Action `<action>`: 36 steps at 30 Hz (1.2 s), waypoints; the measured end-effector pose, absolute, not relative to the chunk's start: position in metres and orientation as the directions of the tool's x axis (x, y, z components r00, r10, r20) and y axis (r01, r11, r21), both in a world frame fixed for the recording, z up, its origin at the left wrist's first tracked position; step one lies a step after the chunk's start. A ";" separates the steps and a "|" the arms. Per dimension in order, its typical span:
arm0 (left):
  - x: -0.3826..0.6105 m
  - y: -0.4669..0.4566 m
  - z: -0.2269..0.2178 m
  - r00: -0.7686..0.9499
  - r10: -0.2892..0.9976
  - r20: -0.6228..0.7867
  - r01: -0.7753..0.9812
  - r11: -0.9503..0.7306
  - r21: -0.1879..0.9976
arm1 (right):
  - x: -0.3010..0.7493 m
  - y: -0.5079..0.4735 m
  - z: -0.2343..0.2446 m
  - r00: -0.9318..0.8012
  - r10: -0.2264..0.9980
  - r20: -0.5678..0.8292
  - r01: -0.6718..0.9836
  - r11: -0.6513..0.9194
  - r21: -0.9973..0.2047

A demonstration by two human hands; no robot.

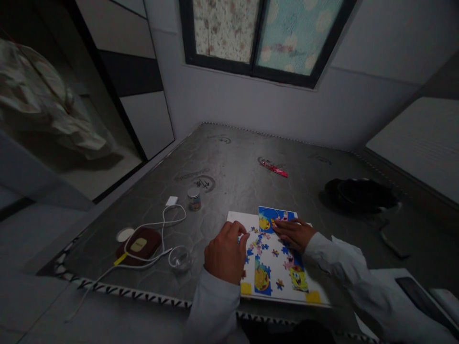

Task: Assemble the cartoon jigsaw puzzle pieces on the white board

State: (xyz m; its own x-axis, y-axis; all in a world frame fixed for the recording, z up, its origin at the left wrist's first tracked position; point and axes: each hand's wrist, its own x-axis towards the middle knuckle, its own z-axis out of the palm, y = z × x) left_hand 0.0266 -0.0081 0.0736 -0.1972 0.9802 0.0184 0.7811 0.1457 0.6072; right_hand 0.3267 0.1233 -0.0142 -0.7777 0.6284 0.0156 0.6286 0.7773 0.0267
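Note:
A white jigsaw board [236, 217] lies on the dark table [233, 167] in front of me, with blue and yellow cartoon sections joined and several loose pieces [263, 246] on it. My left hand [225, 253] hovers over the board's left side, fingers curled in a pinch on a small puzzle piece. Flat on the board, my right hand [294, 233] presses its outstretched fingers against the joined blue section [274, 217] at the top.
A small jar [194, 198], a white charger plug [171, 201] with its cable, a dark red pouch [138, 246], a glass lid [180, 259] and a white disc [124, 234] lie to the left. A red wrapper [274, 167] and a black object [360, 193] sit farther back.

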 end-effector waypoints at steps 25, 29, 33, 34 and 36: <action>0.054 0.003 0.043 0.035 0.996 -0.081 0.539 0.049 0.841 | 0.244 0.038 0.024 -0.373 0.925 0.076 0.524 0.278 -0.805; 0.057 0.006 0.044 -0.022 0.992 -0.121 0.603 0.110 0.790 | 0.249 0.040 0.019 -0.454 0.891 0.019 0.589 0.315 -0.744; 0.055 0.003 0.047 0.041 0.973 -0.225 0.833 0.091 0.546 | 0.254 0.041 0.018 -0.485 0.873 0.054 0.664 0.408 -0.626; 0.056 0.002 0.047 0.060 0.963 -0.261 0.873 0.076 0.482 | 0.255 0.041 0.018 -0.467 0.884 0.025 0.688 0.380 -0.619; 0.058 0.001 0.046 0.086 0.944 -0.319 0.920 0.048 0.390 | 0.257 0.041 0.017 -0.433 0.899 -0.064 0.722 0.304 -0.622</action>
